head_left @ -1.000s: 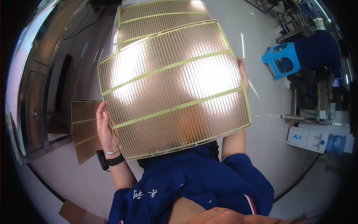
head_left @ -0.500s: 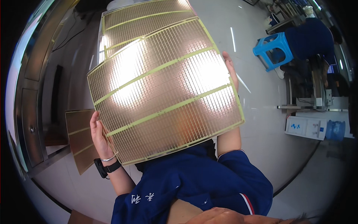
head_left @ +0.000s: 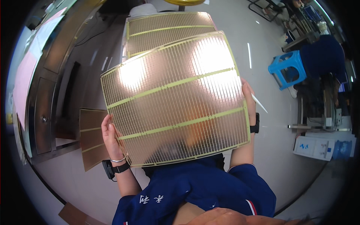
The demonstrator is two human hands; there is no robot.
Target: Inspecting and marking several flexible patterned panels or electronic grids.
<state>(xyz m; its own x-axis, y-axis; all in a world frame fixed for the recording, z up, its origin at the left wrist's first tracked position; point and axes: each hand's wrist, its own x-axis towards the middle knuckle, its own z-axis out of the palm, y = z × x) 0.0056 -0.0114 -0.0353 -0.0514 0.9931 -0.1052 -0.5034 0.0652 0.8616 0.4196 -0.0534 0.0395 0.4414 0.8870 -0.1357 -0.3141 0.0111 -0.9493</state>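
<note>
A large copper-coloured sheet panel (head_left: 168, 97), ruled with fine lines and crossed by yellow-green bands, is held up in front of my body. My left hand (head_left: 111, 137) grips its left edge, fingers along the side. On the opposite edge, my right hand (head_left: 247, 93) holds the panel, most of its fingers hidden behind it. Bright light patches and an orange reflection show on its surface. Beyond its far edge, a similar copper panel (head_left: 172, 25) shows, partly covered by the held one.
Another copper panel (head_left: 91, 138) leans by the metal cabinet (head_left: 44, 108) at left. To the right, a person in dark blue (head_left: 323, 56) is beside a blue plastic stool (head_left: 288, 69). A white water dispenser (head_left: 313, 147) with a blue bottle appears farther down. A yellow round seat (head_left: 183, 2) is at the top.
The whole view has shifted, so surroundings appear lower and farther right. The held panel has tilted slightly, moving its light patches and enlarging the orange reflection. A dark band on my right wrist now shows.
</note>
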